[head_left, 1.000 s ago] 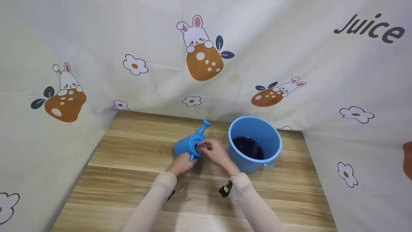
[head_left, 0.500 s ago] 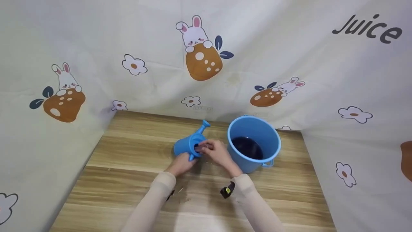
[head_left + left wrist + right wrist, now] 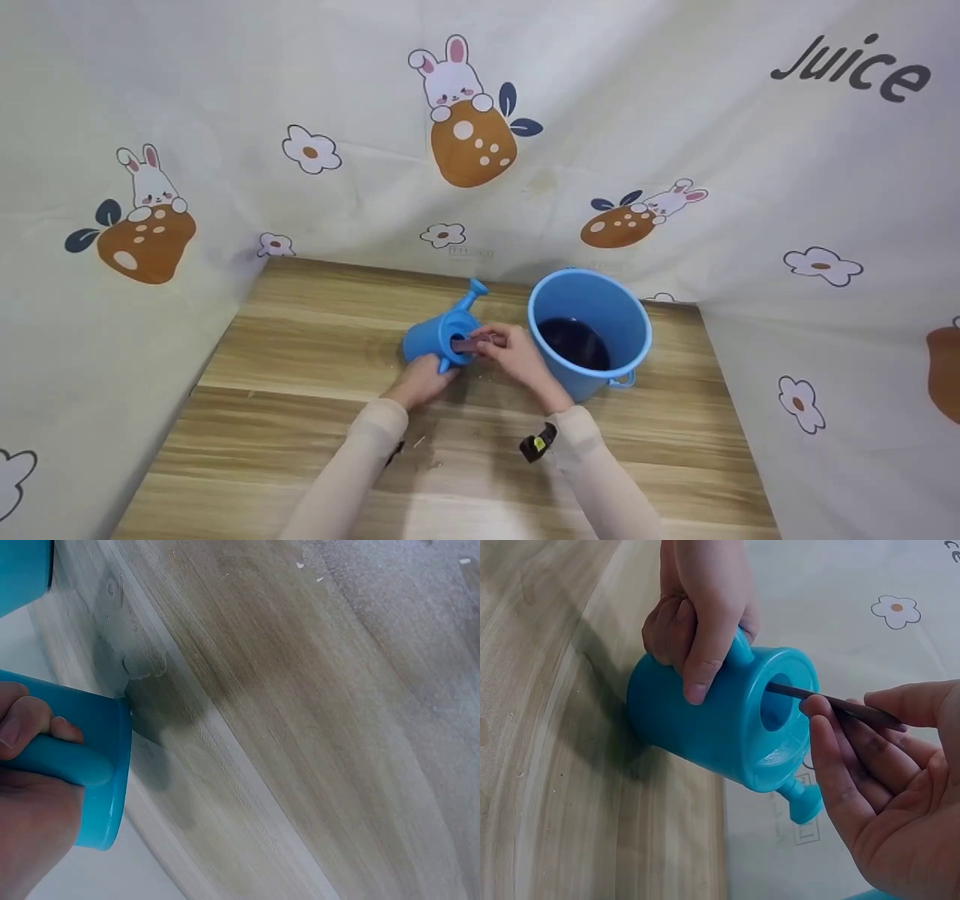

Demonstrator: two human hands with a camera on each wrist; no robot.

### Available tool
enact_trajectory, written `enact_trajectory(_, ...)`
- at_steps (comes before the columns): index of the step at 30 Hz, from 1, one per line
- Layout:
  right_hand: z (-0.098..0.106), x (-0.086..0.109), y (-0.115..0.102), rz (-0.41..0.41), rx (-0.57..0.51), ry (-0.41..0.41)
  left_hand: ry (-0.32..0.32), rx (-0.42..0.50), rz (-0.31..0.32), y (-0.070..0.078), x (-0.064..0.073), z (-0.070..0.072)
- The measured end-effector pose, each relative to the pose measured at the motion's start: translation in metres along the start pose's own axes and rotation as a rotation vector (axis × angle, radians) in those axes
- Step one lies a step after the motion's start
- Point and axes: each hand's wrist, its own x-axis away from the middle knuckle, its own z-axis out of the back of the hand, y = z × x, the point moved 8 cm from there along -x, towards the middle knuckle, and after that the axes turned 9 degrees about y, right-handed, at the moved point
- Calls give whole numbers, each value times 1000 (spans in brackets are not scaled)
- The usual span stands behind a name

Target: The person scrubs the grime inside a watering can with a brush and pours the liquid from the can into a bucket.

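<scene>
A blue watering can (image 3: 422,339) is tipped over the wooden table, its top opening turned to the right and its spout pointing toward the back wall. My left hand (image 3: 421,381) grips the can's handle, fingers wrapped around it in the left wrist view. Between thumb and fingertips, my right hand (image 3: 521,361) pinches a thin, dark purplish-brown flat strip (image 3: 855,709). One end of the strip reaches into the can's round opening (image 3: 776,709); that inner end is hidden.
Close to the right hand stands a large blue bucket (image 3: 616,307) with dark liquid (image 3: 574,343) in its bottom. Wet marks and small pale bits lie on the wooden table (image 3: 300,420). A printed cloth (image 3: 360,195) hangs behind and at both sides.
My right hand has shifted slightly right, away from the can, and more of the strip shows outside the opening. The left hand keeps its grip; the head view drifts slightly.
</scene>
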Motion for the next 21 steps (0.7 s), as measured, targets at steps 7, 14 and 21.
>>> enact_trajectory(7, 6, 7, -12, -26, -82, -22, 2, -19, -6, 1, 1, 1)
enact_trajectory(14, 4, 6, -10, -32, -87, -10, 2, -17, -5, -1, 0, 1)
enact_trajectory(21, -2, 6, -14, -7, -103, -16, 1, -8, -10, 0, 1, 0)
